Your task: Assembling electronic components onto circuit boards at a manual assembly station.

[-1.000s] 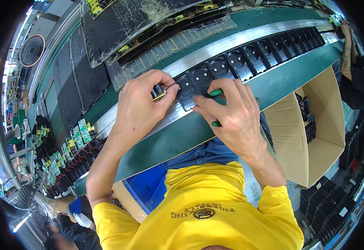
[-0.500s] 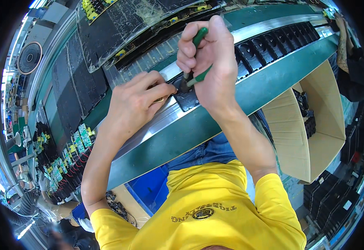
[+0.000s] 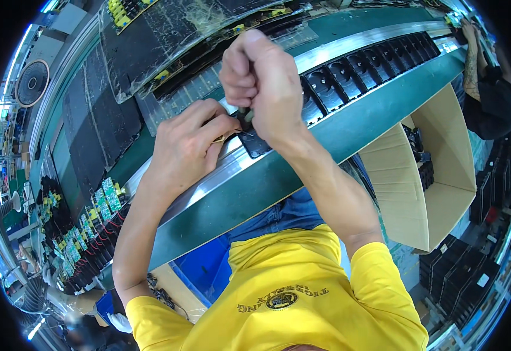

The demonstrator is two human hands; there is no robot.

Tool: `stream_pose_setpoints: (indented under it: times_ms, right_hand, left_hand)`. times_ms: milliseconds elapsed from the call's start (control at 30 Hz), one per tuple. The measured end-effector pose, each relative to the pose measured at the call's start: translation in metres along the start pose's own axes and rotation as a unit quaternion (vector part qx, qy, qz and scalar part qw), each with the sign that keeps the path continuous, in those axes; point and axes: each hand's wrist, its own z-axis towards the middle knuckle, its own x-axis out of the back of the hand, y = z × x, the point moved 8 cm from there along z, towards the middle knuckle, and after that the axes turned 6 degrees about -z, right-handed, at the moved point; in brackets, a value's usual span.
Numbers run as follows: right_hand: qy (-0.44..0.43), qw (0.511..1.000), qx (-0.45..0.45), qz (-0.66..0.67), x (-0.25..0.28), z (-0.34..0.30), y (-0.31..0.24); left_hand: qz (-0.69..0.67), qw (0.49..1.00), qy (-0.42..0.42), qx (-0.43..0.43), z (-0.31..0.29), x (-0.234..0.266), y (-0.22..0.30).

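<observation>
My right hand [image 3: 264,88] is wrapped round a pair of pliers [image 3: 245,119]; its handles are mostly hidden behind my fingers. The pliers' head points down at the end piece of black plastic housing [image 3: 255,145] on the metal rail. Close by on the left, my left hand [image 3: 186,143] is closed in a pinch, its fingertips beside the pliers' head. A small yellowish piece [image 3: 218,139] shows between its thumb and fingers; its kind cannot be made out. Thin wire ends seem to lie at the housing, partly hidden.
A row of black housings [image 3: 366,69] runs along the rail to the right. Green circuit boards [image 3: 89,228] with red wires stand at the left. An open cardboard box [image 3: 393,187] stands at the right, near another person's arm [image 3: 472,70]. Dark sheets [image 3: 100,111] lie beyond my left hand.
My right hand has turned and closed further round the pliers, so the green handles, spread apart before, are now hidden. My left hand keeps its pinch at the housing. The view has shifted slightly.
</observation>
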Motion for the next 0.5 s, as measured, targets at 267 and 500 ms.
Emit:
stream_pose_setpoints:
  times_ms: [267, 500]
  right_hand:
    - [0.068, 0.996, 0.036, 0.052, 0.007, -0.007, -0.025]
    - [-0.007, 0.828, 0.174, -0.533, 0.022, -0.091, -0.099]
  left_hand:
    - [0.008, 0.998, -0.014, 0.06, 0.012, 0.005, 0.013]
    - [-0.047, 0.985, -0.014, 0.164, 0.006, 0.007, 0.015]
